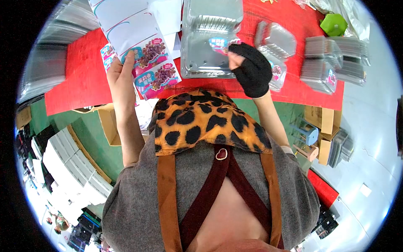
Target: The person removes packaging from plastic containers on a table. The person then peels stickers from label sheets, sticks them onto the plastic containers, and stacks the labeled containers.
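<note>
My left hand [121, 73] is bare and pinches a sheet of grape stickers [157, 77] by its left side, thumb on top; part of its backing above the stickers is bare white. My right hand [251, 69] wears a black fingerless glove and holds a single grape sticker [219, 44] at the fingertips. That sticker is over an open clear plastic container [205, 59], and whether it touches the plastic I cannot tell. Right of the glove lies a smaller clear container [277, 73] with a grape sticker on it.
Stacked clear containers [321, 63] stand at the right of the red table [84, 67]; more stacks [54, 46] are at the far left. A green object [333, 25] lies at the back right. Cardboard boxes [110, 126] and a blue stool [308, 133] are below the table edge.
</note>
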Motion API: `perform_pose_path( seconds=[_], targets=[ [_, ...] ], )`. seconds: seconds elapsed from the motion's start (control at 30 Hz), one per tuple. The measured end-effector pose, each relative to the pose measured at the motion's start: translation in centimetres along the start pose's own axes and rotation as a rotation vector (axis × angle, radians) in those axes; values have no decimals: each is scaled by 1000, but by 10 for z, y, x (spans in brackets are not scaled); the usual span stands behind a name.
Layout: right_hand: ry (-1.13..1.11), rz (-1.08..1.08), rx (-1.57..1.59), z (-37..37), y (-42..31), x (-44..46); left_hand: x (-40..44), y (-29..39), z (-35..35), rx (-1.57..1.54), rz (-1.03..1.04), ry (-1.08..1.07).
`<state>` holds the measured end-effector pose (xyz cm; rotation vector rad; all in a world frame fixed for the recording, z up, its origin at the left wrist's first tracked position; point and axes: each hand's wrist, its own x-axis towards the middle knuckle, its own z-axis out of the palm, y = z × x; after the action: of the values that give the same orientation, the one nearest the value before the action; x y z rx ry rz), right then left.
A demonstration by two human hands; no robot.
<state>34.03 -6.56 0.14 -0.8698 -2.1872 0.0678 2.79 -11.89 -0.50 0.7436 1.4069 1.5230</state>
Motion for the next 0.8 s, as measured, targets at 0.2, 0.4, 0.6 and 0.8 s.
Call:
perform_pose_path(
  seconds=[0.2, 0.4, 0.6, 0.8],
  targets=[
    [-89, -54, 54, 27, 6, -2, -3, -2, -1, -19, -27, -35],
    [-300, 98, 36, 47, 2, -20, -3, -6, 2, -66, -42, -83],
    [-410, -13, 73, 44, -14, -14, -5, 3, 20, -163, -134, 12],
    [-347, 283, -53, 42, 1, -31, -4, -2, 16, -194, -107, 66]
  ],
)
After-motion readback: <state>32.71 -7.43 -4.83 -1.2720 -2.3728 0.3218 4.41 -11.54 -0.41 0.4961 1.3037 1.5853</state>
